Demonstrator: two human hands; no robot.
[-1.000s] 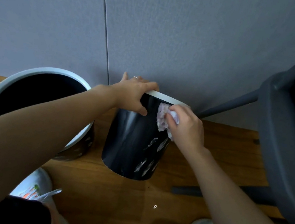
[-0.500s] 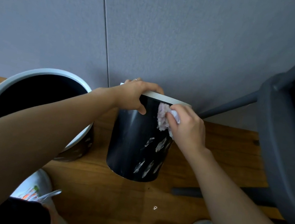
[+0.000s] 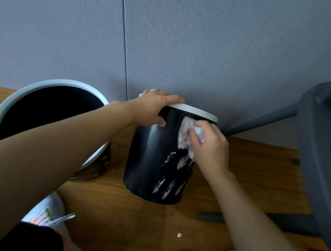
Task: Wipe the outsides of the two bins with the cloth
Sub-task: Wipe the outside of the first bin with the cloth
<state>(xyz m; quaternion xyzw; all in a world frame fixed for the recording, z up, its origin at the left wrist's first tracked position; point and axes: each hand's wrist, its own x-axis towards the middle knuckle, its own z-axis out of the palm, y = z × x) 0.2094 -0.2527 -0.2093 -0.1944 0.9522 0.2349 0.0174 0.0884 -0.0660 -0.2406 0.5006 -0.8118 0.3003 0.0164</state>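
Two black bins with white rims and white leaf marks stand on the wooden floor by a grey wall. The right bin [image 3: 151, 162] is tilted away from me towards the wall, so its opening is hidden. My left hand [image 3: 154, 108] grips its rim at the top left. My right hand [image 3: 211, 146] presses a crumpled pale pink cloth [image 3: 184, 134] against the bin's upper right side, just under the rim. The left bin [image 3: 10, 98] stands upright with its dark inside showing, partly covered by my left forearm.
A dark grey chair [image 3: 321, 166] fills the right side, one leg slanting to the wall behind the right bin. My white shoes [image 3: 49, 213] are near the bottom edge. A small white scrap [image 3: 179, 235] lies on the floor.
The right bin has shifted slightly and tipped a little more towards the wall. My right hand with the cloth has stayed near the rim, rubbing in small strokes.
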